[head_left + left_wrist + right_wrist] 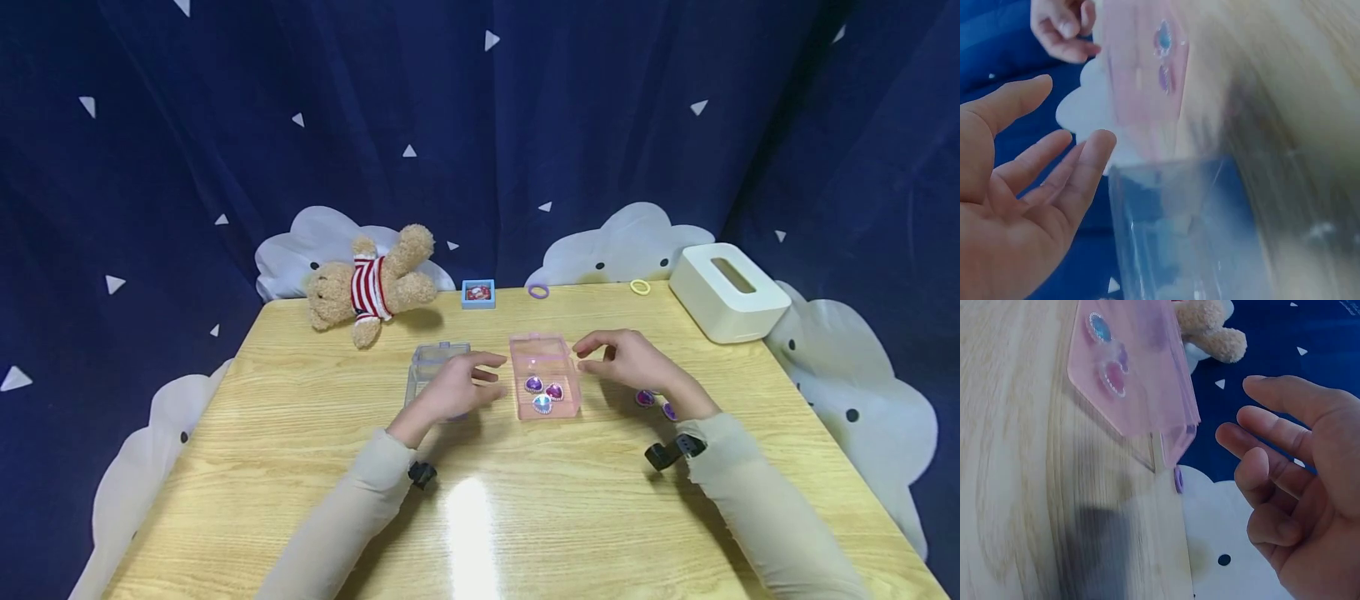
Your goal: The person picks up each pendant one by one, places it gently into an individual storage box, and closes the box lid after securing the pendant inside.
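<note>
Just left of the pink clear plastic box (pixel 548 364), my left hand (pixel 459 388) hovers with loosely bent fingers and holds nothing. Its lid is raised, and inside lie a purple gem (pixel 533 384), a magenta gem (pixel 554 392) and a light blue gem (pixel 542 404), each with a beaded rim. My right hand (pixel 628 357) is at the box's right side, thumb and fingers apart, gripping nothing. A greyish clear box (pixel 425 360), partly hidden by my left hand, stands on the table. Two more gems, one of them a dark purple gem (pixel 644 398), lie beneath my right wrist.
Behind lie a teddy bear (pixel 370 287) in a striped shirt, a small blue-framed square (pixel 477 294), a purple ring (pixel 538 292) and a yellow ring (pixel 640 287). At the back right corner of the wooden table (pixel 300 467) stands a white tissue box (pixel 727 292).
</note>
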A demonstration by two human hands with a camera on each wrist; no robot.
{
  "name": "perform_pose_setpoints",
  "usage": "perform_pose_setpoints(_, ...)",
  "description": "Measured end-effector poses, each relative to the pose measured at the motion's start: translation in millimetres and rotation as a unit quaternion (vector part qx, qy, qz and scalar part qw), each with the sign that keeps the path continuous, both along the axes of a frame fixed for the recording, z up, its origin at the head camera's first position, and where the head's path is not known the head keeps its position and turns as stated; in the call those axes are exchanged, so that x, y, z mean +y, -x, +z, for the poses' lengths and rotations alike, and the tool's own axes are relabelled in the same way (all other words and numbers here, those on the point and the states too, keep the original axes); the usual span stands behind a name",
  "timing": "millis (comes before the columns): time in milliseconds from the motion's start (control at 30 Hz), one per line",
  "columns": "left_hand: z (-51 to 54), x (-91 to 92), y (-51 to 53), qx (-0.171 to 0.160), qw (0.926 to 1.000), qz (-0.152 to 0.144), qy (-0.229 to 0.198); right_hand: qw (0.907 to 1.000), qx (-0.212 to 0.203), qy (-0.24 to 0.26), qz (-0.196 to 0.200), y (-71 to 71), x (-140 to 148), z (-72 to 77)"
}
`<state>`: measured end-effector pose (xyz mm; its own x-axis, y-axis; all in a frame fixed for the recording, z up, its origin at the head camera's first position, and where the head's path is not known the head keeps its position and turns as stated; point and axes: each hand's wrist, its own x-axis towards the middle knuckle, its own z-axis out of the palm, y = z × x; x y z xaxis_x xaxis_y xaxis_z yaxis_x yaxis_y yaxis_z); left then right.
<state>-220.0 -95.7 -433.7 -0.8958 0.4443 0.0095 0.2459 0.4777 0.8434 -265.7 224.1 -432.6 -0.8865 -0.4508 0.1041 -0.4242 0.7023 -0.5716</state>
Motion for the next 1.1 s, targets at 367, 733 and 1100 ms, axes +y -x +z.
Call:
perform_pose_setpoints(367,0.5,-37.4,-1.9,0.023,0.9983,0.014,-0.051,0.9999,-0.002,-0.006,-0.012,1.0,23.0,-5.2)
perform_pose_setpoints(733,2.2,-68.8,-8.6,0.019,0.9963,0.068,-0.048,0.9994,-0.032,-0.016,-0.004,-6.8,50.8,-11.2)
perform_pose_setpoints(1100,-0.7,-100.4,-12.6,0.017,0.9932,0.111,-0.031,0.9954,-0.093,-0.02,-0.014,-15.0,80.4,-28.3)
